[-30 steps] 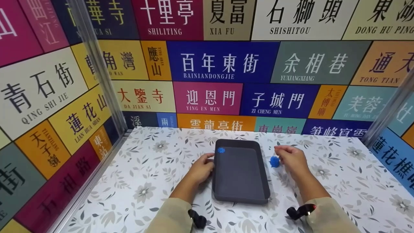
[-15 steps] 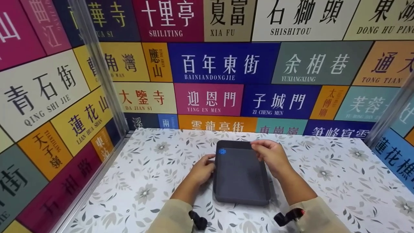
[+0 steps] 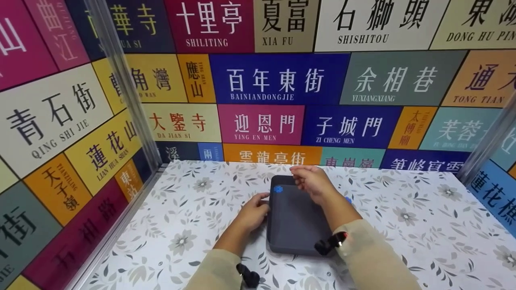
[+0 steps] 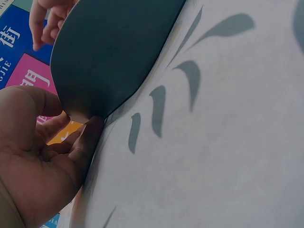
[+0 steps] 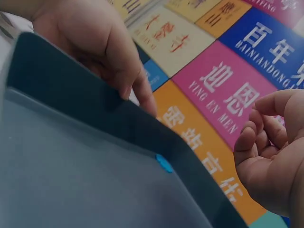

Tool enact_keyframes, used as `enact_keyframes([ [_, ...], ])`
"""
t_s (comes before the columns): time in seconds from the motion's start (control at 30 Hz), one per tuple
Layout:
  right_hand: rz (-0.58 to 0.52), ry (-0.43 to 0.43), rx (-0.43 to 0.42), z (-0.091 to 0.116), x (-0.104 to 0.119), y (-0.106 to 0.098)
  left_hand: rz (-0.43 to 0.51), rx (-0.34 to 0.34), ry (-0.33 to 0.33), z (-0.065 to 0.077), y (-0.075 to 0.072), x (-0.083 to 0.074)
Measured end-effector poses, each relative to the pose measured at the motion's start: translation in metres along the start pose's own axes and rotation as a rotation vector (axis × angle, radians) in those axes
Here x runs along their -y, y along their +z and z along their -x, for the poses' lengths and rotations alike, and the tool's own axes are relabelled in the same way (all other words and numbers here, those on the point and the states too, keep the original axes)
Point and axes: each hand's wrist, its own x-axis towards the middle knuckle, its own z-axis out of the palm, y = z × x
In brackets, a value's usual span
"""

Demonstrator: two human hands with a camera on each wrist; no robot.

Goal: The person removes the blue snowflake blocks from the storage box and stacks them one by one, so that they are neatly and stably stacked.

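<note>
My left hand [image 3: 254, 211] is at the left side of a dark grey rectangular tray [image 3: 288, 225], thumb and fingers pinching its edge. A small blue flower-shaped piece [image 3: 278, 189] lies in the tray's far left corner; the right wrist view shows the blue piece [image 5: 164, 163] flat on the tray floor. Above the tray's far end, my right hand [image 3: 313, 181] has curled fingers. In the right wrist view, the fingertips of the right hand [image 5: 273, 147] come together with nothing visible between them. Another blue item [image 3: 348, 199] shows on the table, mostly hidden by my right forearm.
The table [image 3: 201, 217] has a white cloth with grey leaves and flowers. A wall of coloured sign panels [image 3: 278, 78] stands behind it. Clear upright strips [image 3: 131, 80] mark the left corner. A black wrist device [image 3: 330, 243] sits above the tray's near right corner.
My right hand has moved left from beside the blue item, over the tray's right side, to above its far end. My left hand and the tray have stayed put.
</note>
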Motion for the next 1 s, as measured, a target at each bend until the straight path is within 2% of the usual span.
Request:
enact_keyframes([
  [0.07,0.008,0.026,-0.005,-0.008,-0.004,0.001,-0.001,-0.001,0.006,0.000,0.001,-0.001],
  [0.17,0.057,0.031,-0.057,-0.018,-0.009,0.001,0.002,-0.003,0.016,0.001,0.002,-0.002],
  [0.3,0.142,-0.017,-0.141,-0.029,-0.020,0.002,0.016,0.000,0.010,0.001,0.002,-0.002],
  [0.4,0.194,-0.067,-0.168,-0.034,-0.032,0.003,0.023,0.000,-0.001,0.000,0.002,-0.001],
  [0.6,0.316,-0.139,-0.133,-0.039,-0.050,0.004,0.023,-0.005,0.002,0.002,0.000,0.001],
  [0.87,0.469,-0.121,-0.062,-0.040,-0.064,-0.001,0.049,-0.005,-0.017,0.001,0.000,0.001],
  [1.0,0.511,-0.122,-0.043,-0.040,-0.065,-0.003,0.034,-0.011,-0.009,0.001,0.001,-0.001],
])
